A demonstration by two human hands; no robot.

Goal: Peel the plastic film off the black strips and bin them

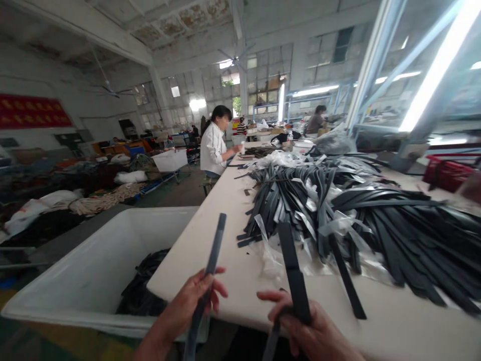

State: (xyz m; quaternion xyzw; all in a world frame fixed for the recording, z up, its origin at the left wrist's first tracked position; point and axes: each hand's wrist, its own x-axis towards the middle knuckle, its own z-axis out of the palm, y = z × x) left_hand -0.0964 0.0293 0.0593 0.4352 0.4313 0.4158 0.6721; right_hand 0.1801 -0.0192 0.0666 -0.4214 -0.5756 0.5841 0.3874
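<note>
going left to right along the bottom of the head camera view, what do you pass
White bin → left hand holding a grey strap → right hand holding a black strap → loose black strap lying on the table → big pile of black straps.

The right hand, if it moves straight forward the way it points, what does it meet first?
Probably the clear plastic wrappers lying before the pile of black strips. The right hand grips a black strip aimed there, though depth is unclear.
</note>
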